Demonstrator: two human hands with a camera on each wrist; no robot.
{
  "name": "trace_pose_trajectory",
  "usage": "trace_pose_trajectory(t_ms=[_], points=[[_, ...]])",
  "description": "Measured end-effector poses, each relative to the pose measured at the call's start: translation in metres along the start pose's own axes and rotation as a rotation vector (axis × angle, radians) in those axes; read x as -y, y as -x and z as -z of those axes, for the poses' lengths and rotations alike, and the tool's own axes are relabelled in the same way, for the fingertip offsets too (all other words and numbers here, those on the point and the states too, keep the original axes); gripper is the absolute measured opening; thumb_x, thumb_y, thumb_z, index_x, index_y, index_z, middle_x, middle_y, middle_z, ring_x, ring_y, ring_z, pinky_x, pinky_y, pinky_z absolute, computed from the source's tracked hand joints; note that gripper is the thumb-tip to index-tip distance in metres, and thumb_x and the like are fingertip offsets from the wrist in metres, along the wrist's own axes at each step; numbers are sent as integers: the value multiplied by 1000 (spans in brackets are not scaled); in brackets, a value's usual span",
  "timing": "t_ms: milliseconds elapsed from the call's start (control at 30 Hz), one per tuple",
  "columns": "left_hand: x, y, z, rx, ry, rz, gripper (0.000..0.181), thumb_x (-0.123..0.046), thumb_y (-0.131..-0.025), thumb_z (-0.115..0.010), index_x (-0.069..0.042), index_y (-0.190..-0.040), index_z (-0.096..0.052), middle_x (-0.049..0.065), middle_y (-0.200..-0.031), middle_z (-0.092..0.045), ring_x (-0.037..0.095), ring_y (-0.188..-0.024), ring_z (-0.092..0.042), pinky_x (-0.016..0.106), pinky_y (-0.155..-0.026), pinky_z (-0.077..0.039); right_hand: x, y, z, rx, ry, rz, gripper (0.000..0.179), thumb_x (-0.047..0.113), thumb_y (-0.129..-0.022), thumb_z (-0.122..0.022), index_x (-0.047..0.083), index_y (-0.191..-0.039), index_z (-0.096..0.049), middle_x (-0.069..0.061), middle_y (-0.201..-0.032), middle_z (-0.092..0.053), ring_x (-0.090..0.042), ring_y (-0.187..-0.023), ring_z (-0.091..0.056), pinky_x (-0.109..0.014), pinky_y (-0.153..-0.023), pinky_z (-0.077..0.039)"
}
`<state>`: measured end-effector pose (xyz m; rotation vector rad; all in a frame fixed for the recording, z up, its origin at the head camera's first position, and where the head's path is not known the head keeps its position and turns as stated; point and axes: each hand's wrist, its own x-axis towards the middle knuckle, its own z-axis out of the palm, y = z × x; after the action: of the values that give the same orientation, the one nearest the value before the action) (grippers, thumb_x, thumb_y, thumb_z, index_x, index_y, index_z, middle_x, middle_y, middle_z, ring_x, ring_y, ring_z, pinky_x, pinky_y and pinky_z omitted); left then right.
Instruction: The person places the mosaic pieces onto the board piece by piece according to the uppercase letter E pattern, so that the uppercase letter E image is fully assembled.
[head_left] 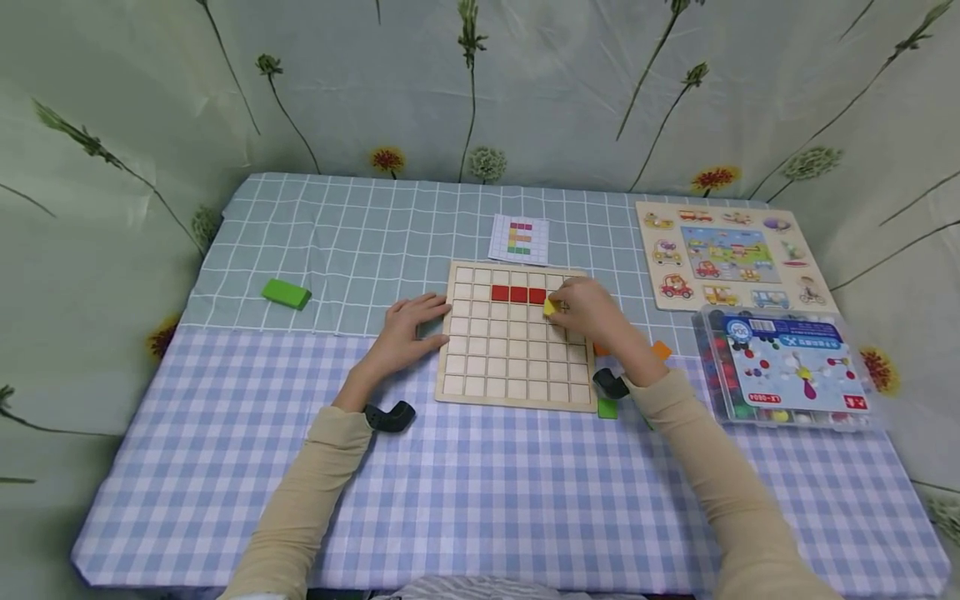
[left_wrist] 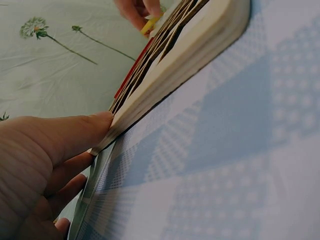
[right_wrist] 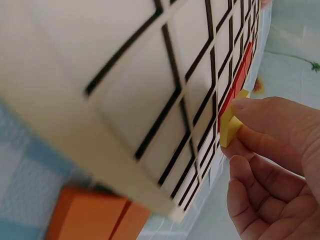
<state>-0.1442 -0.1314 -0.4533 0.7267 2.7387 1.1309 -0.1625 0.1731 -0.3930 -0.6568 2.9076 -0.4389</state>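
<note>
A wooden grid board [head_left: 517,406] lies in the middle of the table, with three red square tiles [head_left: 518,294] in a row near its top. Between thumb and fingers my right hand [head_left: 588,310] pinches a yellow tile [right_wrist: 227,131], held tilted at the right end of the red row. Whether the tile touches the board cannot be told. My left hand [head_left: 405,332] rests against the board's left edge, fingers extended, the thumb [left_wrist: 82,130] touching the wooden rim. Just above the board lies a printed card [head_left: 541,242] with a coloured letter E on a grid.
Right of the board are orange tiles [head_left: 661,350] and a green tile [head_left: 607,408], partly hidden by my right arm. A green block [head_left: 286,294] lies at the left. Far right sit a wooden picture puzzle [head_left: 795,292] and a clear plastic box [head_left: 712,383] of coloured pieces.
</note>
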Motion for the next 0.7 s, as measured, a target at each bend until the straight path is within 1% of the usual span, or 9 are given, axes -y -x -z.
trace_pose_trajectory(t_ms=[67,200,333,433,567,700], points=[[0,0,-1,1,-1,-4,54,-20,-85,-68,-4,-134,-51,15,-144,-46,32,-139,-33,57,-113,-14,4,-2,-1,-1,0,8,26,12,-81,-69,-4,-102,-71,-17,-96,-71,-27,-89,-62,-39,-79,-51],[1,-1,-3,-4,-15,-13,54,-20,-85,-68,-4,-134,-51,15,-144,-46,32,-139,-35,57,-112,-15,11,-7,-5,1,9,38,22,11,-82,-69,-3,-99,-72,-15,-91,-71,-25,-84,-62,-36,-76,-52],[1,-1,-1,-10,-17,-10,54,-20,-85,-68,-4,-134,-52,15,-143,-47,32,-139,-35,57,-112,-15,19,-13,-9,-6,0,70,20,8,-82,-67,-3,-98,-71,-13,-85,-67,-21,-75,-55,-32,-70,-49],[1,-2,-1,-5,-9,-9,54,-20,-85,-68,-5,-134,-52,14,-144,-46,32,-139,-34,57,-112,-15,23,-17,-12,-14,-21,68,21,7,-81,-68,-2,-99,-72,-13,-86,-68,-20,-75,-52,-32,-70,-47],[2,-2,-2,-3,-9,-10,54,-20,-85,-68,-5,-134,-52,14,-144,-46,31,-139,-34,56,-113,-15,27,-22,-16,-11,-32,62,20,6,-82,-66,-1,-100,-72,-12,-92,-69,-20,-79,-53,-30,-73,-48],[2,0,-1,-10,-12,-11,54,-20,-84,-69,-5,-134,-52,14,-144,-46,32,-139,-35,57,-112,-15,31,-26,-20,-2,-33,81,20,5,-81,-64,1,-99,-72,-11,-88,-66,-20,-79,-52,-29,-70,-46]])
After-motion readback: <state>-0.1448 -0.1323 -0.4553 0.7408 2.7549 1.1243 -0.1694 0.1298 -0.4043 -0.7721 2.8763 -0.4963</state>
